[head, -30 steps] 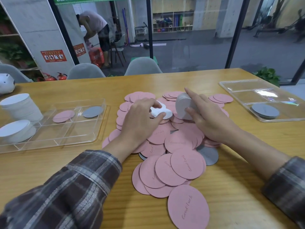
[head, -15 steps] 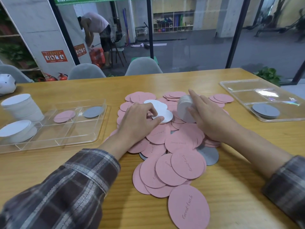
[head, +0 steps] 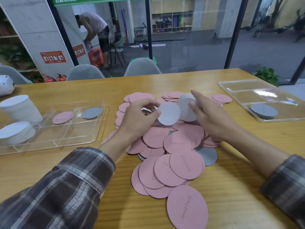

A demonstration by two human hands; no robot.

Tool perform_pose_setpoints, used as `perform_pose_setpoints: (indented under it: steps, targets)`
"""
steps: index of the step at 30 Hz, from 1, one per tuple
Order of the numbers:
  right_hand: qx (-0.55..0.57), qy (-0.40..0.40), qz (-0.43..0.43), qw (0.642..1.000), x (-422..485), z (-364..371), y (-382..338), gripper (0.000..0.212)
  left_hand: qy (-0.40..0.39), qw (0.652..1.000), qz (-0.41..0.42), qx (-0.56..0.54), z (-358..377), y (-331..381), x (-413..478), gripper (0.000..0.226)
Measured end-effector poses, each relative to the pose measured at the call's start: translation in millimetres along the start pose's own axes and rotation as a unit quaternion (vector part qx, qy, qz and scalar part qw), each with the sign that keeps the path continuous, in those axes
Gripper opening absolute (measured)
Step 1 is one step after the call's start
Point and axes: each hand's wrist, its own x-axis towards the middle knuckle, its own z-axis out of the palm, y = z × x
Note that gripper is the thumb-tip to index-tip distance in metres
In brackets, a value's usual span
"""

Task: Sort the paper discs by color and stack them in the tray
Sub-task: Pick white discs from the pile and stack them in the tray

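holding a single white disc (head: 168, 115) pinched at its rim, your left hand (head: 140, 118) hovers over the far side of the pink pile (head: 179, 166) in the middle of the surface (head: 66, 171). your right hand (head: 212, 119) is curled round a small white stack (head: 187, 108), held on edge just beside that loose disc.

watch the stack first. it stands on edge in a partial grip, so a nudge from the incoming disc could fan it out and spill white discs back among the pink ones. the rim pinch is light too, and the paper may bend or slip as you bring it across. your sleeves pass low over the pile and could drag pink discs toward the near edge. a grey disc (head: 208, 155) lies half buried under pink ones and would be easy to miss.

toward the left edge sits a clear tray (head: 49, 142) holding one pink disc (head: 63, 117), one grey one (head: 92, 112) and a low white pile (head: 15, 132). a taller white pile (head: 21, 107) stands at its far left corner; you cannot tell whether it is inside the tray. near the right edge a second tray (head: 239, 87) holds grey discs (head: 263, 110). past the far edge are grey chairs (head: 142, 67), a glass wall, and a person (head: 95, 28) bending over.
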Motion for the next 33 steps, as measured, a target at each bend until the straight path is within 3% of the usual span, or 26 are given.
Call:
perform_pose_setpoints:
  steps: [5,10,18,24,33]
  targets:
    - [0.094,0.014,0.002,0.995,-1.5,3.0,-4.1,0.05,-0.038,0.993,-0.048,-0.104,9.7,3.2,-5.3,0.003]
    - [0.167,0.011,-0.013,0.986,-1.2,10.1,-3.1,0.042,-0.053,0.991,-0.055,-0.11,16.1,3.9,-8.0,0.008]
    - [0.185,-0.008,-0.002,0.983,-0.2,12.3,-1.3,0.04,-0.053,0.992,-0.059,-0.097,22.2,6.1,-10.2,0.023]
    - [0.167,-0.016,-0.009,0.986,-4.1,11.2,-6.7,0.048,-0.055,0.994,-0.053,-0.081,24.5,5.0,-10.6,0.029]
    - [0.038,-0.036,-0.046,0.998,-3.8,12.0,-7.2,0.054,-0.068,0.996,-0.021,-0.049,22.1,5.1,-12.0,0.021]
